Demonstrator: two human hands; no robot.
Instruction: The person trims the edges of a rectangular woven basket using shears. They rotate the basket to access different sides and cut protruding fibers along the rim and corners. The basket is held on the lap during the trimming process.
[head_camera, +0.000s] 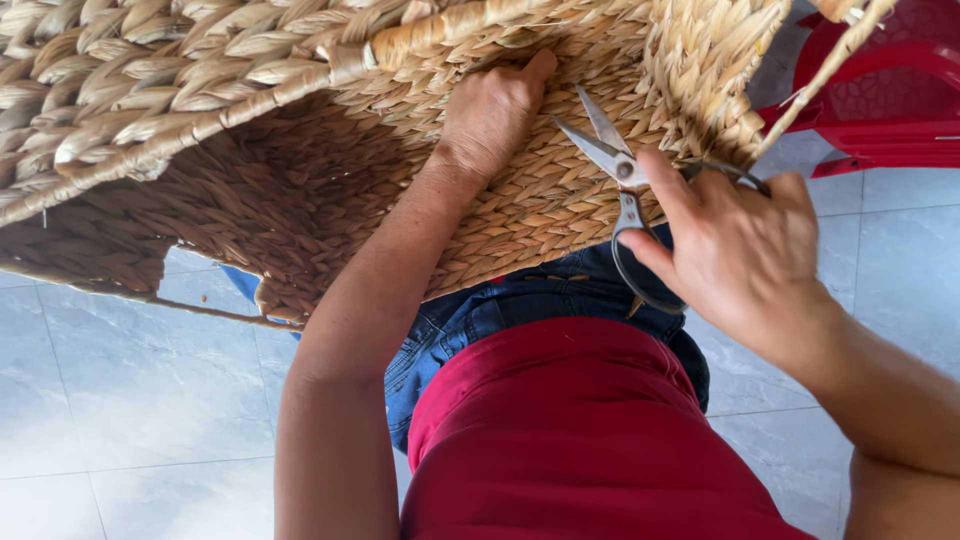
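A large woven straw basket (250, 150) rests on my lap and fills the upper part of the head view. My left hand (492, 112) reaches inside it and presses against the woven wall, fingers curled on the weave. My right hand (735, 250) holds a pair of metal scissors (615, 165) by the black handles, with the blades apart and pointing up-left at the basket wall close to my left hand. A loose straw strand (830, 70) sticks out at the basket's upper right corner.
A red plastic chair (880, 100) stands at the upper right on the pale grey tiled floor (130, 400). My red top and blue jeans (480, 320) fill the lower middle, under the basket.
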